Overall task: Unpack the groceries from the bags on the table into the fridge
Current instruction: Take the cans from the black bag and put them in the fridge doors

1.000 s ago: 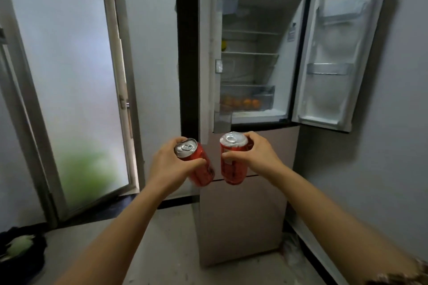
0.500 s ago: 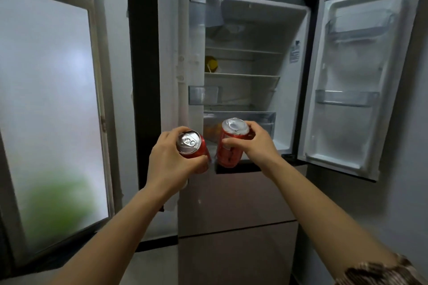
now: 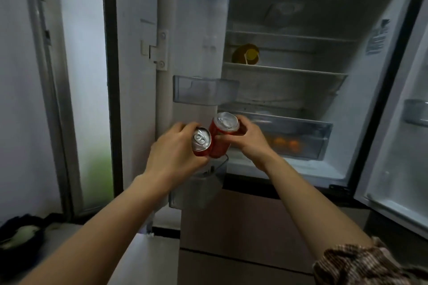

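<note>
The fridge stands open in front of me, both upper doors swung wide. My left hand grips a red soda can with its silver top facing me. My right hand grips a second red soda can, tilted and touching the first. Both cans hover just above the lowest bin of the left door. Above them hangs another clear door bin, with nothing visible in it.
A yellow item lies on an upper shelf. The crisper drawer holds orange fruit. The right door carries a small bin. A glass door is at the left, a dark bag on the floor.
I have stepped closer to the fridge. Both hands have carried the cans forward and together, from in front of the lower drawer to just above the left door's bottom bin.
</note>
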The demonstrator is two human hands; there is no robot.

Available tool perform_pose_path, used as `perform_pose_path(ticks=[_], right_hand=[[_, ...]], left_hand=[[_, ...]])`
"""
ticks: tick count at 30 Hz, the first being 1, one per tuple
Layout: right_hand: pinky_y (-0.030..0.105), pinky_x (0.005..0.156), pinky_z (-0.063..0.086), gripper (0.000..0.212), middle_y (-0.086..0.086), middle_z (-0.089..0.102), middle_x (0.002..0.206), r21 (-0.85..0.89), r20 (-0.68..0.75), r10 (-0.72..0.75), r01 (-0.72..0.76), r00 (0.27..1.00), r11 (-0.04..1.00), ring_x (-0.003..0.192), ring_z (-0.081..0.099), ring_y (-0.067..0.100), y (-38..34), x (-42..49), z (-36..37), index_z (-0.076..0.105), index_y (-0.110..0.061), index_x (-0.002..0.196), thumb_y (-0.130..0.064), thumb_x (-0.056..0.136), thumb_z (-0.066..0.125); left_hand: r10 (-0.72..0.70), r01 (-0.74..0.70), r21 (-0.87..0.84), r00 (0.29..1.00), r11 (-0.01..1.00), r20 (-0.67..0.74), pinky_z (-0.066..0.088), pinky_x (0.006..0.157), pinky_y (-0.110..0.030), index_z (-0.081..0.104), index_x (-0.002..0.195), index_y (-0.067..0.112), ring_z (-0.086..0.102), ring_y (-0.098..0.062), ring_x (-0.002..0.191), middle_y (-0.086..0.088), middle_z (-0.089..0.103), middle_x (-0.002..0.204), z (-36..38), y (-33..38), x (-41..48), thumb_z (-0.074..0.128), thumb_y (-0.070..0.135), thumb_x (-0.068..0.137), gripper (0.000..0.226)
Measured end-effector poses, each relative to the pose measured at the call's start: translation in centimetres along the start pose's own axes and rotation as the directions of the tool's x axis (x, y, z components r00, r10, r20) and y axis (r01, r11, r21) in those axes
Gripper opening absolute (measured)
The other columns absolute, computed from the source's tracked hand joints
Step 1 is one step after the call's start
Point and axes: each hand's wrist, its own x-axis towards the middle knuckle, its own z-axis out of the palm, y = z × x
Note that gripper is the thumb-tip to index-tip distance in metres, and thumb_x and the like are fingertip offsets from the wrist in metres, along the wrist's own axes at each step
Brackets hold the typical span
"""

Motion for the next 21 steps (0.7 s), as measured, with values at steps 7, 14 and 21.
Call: perform_pose_path(ticks=[7,14,21], right_hand=[[0.013,0.072,0.053,0.048,-0.003,0.070,0.096,-0.078,0.273,0.061,-0.041,0.960,0.996,0.086,0.066,0.005,3.3,3.7,0.3,0.062,-0.011,0.111,-0.001,0.068,0.082],[0.031,0.086,0.054,0.044,0.006,0.073,0.103,-0.128,0.383,0.106,-0.061,0.917,0.990,0.096,0.068,0.017,5.1,5.7,1.4,0.068,-0.012,0.109,-0.008,0.068,0.083],[0.026,0.085,0.054,0.045,0.011,0.073,0.106,-0.146,0.487,0.131,-0.067,0.864,0.987,0.095,0.068,0.018,5.3,5.5,0.8,0.070,-0.007,0.110,0.003,0.067,0.080]], left_hand=[[-0.146,0.142,0.039,0.978,0.989,0.146,0.051,0.076,-0.036,0.058,0.112,0.022,0.060,-0.026,0.094,-0.006,0.063,0.106,2.8,0.4,0.7,0.072,0.038,0.065,0.052],[-0.241,0.236,0.054,0.963,0.970,0.123,0.052,0.070,-0.034,0.054,0.115,0.020,0.064,-0.027,0.094,-0.005,0.069,0.105,4.1,0.5,0.8,0.073,0.033,0.065,0.054],[-0.298,0.287,0.092,0.945,0.953,0.135,0.054,0.074,-0.040,0.056,0.112,0.023,0.064,-0.028,0.093,-0.005,0.070,0.103,4.8,0.0,0.5,0.075,0.041,0.066,0.053]])
